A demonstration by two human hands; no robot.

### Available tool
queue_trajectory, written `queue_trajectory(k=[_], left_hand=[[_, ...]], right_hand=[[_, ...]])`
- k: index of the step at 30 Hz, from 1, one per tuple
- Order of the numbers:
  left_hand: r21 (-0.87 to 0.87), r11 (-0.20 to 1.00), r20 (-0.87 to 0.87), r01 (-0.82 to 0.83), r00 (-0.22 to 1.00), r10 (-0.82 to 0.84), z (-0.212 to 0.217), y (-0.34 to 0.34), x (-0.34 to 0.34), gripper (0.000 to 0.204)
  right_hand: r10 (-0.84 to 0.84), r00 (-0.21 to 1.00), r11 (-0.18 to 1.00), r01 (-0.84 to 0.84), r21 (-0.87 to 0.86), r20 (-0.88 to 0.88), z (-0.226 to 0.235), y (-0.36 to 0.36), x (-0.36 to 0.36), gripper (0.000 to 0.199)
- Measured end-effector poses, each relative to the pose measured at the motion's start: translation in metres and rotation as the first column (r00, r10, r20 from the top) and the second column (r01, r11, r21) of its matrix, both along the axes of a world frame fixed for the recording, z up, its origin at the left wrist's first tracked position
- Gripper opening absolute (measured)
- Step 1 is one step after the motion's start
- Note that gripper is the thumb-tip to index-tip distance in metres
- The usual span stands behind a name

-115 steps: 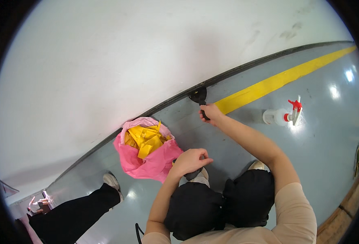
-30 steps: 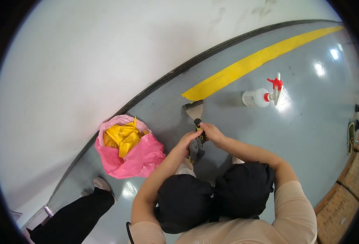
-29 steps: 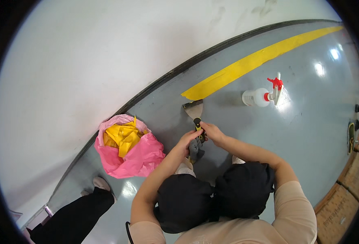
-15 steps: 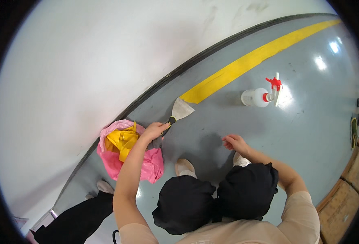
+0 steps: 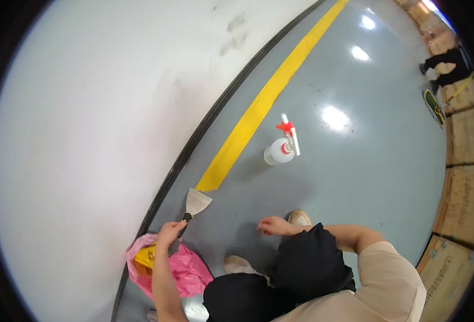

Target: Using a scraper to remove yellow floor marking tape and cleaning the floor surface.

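Note:
My left hand grips the dark handle of a wide-bladed metal scraper. Its blade rests on the grey floor at the near end of a yellow tape stripe that runs along the wall. My right hand hovers low over the floor in front of my knee, fingers loosely apart, holding nothing. A pink plastic bag with yellow scraps inside lies just below my left hand, partly hidden by my forearm.
A clear spray bottle with a red and white trigger stands on the floor beyond my right hand. A white wall with a dark baseboard runs along the left. Wooden boards lie at right; another person's dark legs show far right.
The scraper passed from both hands to my left hand alone, and its blade moved to the end of the yellow stripe. My right hand let go and dropped toward the floor.

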State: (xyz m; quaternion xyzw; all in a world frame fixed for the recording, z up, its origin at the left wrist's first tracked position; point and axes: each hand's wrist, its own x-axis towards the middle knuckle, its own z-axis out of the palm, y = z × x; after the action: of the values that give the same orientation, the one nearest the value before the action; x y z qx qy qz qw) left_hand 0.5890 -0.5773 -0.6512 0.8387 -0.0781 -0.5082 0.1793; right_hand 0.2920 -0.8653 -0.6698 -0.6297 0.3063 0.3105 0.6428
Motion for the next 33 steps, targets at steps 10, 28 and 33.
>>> queue_trajectory(k=[10,28,33], left_hand=[[0.063,0.959,-0.034,0.276,0.961,-0.275,0.03,-0.056,0.023,0.054],[0.038,0.969,0.054,0.242,0.968,-0.244,0.018,0.008,0.048,0.054],[0.038,0.971,0.066,0.236,0.969,-0.239,0.021,-0.026,0.047,0.055]], right_hand=[[0.044,0.997,0.999,-0.043,-0.014,0.064,0.005,-0.013,-0.015,0.031],[0.038,0.999,0.994,-0.037,0.1,-0.007,-0.005,-0.004,-0.002,0.027],[0.009,1.0,0.993,-0.006,0.114,-0.024,-0.009,0.012,0.005,0.025]])
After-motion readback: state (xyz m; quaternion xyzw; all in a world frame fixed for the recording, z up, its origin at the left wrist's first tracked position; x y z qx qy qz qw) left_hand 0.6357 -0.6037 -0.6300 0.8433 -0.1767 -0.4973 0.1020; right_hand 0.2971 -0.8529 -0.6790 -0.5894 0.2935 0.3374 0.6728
